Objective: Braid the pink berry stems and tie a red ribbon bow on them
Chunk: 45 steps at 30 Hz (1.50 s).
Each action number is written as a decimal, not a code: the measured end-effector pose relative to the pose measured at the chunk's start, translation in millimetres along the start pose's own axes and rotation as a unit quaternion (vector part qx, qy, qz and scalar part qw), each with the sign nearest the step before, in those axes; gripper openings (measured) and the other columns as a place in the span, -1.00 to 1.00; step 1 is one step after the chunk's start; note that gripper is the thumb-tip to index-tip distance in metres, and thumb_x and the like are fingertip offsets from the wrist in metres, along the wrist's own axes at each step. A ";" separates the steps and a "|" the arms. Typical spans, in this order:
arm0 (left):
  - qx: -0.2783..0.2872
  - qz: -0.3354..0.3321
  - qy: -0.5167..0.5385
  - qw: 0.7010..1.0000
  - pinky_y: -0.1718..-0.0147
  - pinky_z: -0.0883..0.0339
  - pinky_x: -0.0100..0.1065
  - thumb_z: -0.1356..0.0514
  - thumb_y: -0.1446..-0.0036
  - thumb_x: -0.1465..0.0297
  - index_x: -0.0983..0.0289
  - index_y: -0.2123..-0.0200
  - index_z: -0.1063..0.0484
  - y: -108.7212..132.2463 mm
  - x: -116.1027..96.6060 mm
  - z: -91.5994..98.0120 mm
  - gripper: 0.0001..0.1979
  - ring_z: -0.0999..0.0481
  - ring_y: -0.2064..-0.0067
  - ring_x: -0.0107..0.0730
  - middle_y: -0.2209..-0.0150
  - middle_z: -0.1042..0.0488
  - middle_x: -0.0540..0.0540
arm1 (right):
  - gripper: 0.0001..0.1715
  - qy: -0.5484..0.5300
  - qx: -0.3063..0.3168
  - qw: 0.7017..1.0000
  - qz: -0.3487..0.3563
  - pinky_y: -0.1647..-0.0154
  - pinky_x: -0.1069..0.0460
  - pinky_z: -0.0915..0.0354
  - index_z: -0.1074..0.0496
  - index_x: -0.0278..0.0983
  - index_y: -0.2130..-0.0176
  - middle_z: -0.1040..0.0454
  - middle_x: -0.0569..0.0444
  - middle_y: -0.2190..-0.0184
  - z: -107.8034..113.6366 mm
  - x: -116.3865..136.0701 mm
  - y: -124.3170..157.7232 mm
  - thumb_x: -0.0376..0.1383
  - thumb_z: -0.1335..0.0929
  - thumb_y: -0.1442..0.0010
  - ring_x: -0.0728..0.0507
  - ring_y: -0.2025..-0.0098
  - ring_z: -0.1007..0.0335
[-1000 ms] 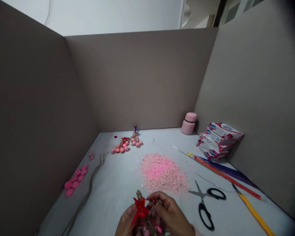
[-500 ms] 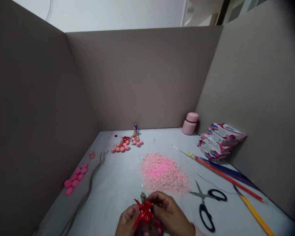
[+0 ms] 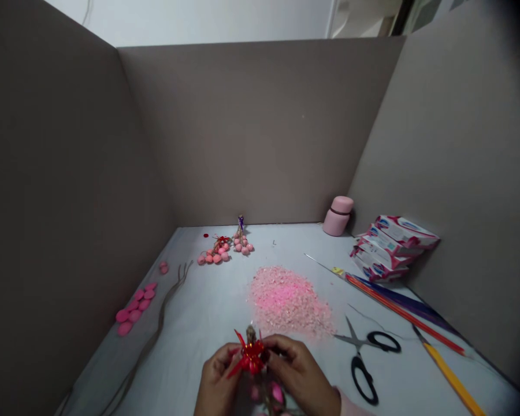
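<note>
A shiny red ribbon bow [image 3: 252,353] sits around a bundle of brown stems or cord, whose short end [image 3: 251,333] sticks up above it. Pink balls [image 3: 277,393] hang below, partly hidden by my fingers. My left hand [image 3: 220,375] is closed at the bow's left side, thumb and fingers pinching a loop. From the right, my right hand [image 3: 298,370] pinches the bow's other side. Just beyond both hands lies a heap of pink chips [image 3: 286,300]. Open scissors [image 3: 359,344] with black handles rest right of my right hand.
Pink discs [image 3: 134,315] and long brown cords [image 3: 161,320] lie on the left. Finished-looking bunches [image 3: 216,254] stand at the back. At right are a pink flask [image 3: 338,216], stacked boxes [image 3: 392,245], red strips [image 3: 403,312] and a yellow-handled tool [image 3: 450,378].
Both hands and the bow have shifted slightly left. The bow sits a little higher, and more pink balls show below it. The camera view has tilted slightly.
</note>
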State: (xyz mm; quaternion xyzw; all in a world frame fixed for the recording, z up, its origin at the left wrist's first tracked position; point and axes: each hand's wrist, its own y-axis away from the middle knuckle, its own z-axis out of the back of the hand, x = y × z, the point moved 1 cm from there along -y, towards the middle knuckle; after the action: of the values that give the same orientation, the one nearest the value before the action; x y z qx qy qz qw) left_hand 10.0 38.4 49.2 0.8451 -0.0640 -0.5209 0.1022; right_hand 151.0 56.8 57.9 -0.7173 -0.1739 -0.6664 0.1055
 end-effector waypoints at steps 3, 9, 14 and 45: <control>-0.049 -0.016 -0.013 0.999 0.55 -0.21 -0.48 -0.37 0.24 0.29 0.36 0.54 -0.50 -0.4 -11.7 -0.3 -0.76 -0.39 0.58 -0.45 0.61 -0.51 0.08 | -0.66 0.030 -0.043 0.998 0.023 0.56 0.11 -0.13 -0.46 -0.29 0.35 -0.39 0.09 0.54 3.7 0.3 -2.7 -0.07 -0.33 -0.06 0.00 0.55 -0.22; -0.011 -0.011 0.008 1.000 0.55 -0.17 -0.50 -0.33 0.17 0.35 0.35 0.51 -0.49 -3.9 -7.3 -1.1 -0.82 -0.36 0.58 -0.50 0.62 -0.48 0.05 | -0.65 -0.011 0.005 1.000 0.004 0.64 0.12 -0.09 -0.44 -0.26 0.27 -0.36 0.15 0.56 -7.5 0.8 -9.5 -0.06 -0.29 -0.09 0.05 0.66 -0.14; 0.001 -0.018 0.023 1.000 0.46 -0.22 -0.45 -0.28 0.11 0.43 0.33 0.47 -0.49 -2.8 -3.9 -1.1 -0.91 -0.41 0.51 -0.45 0.56 -0.51 0.06 | -0.87 0.011 -0.002 0.999 0.039 0.45 0.09 -0.21 -0.46 -0.27 0.40 -0.36 0.15 0.54 -16.4 9.7 -12.8 -0.28 -0.32 -0.05 -0.03 0.47 -0.28; -0.029 -0.011 0.047 0.998 0.69 -0.10 -0.53 -0.26 0.11 0.47 0.32 0.50 -0.42 -6.6 -20.7 -12.3 -0.94 -0.32 0.68 -0.56 0.70 -0.41 -0.07 | -0.75 0.032 0.074 0.994 -0.074 0.56 0.10 -0.10 -0.45 -0.34 0.47 -0.45 0.09 0.58 -7.0 0.1 4.4 -0.18 -0.35 0.02 -0.02 0.56 -0.27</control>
State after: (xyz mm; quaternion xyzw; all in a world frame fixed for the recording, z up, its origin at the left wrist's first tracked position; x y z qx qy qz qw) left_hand 11.6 50.5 70.9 0.8660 -0.0345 -0.4832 0.1240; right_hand 146.2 50.1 58.9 -0.6710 -0.2722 -0.6803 0.1138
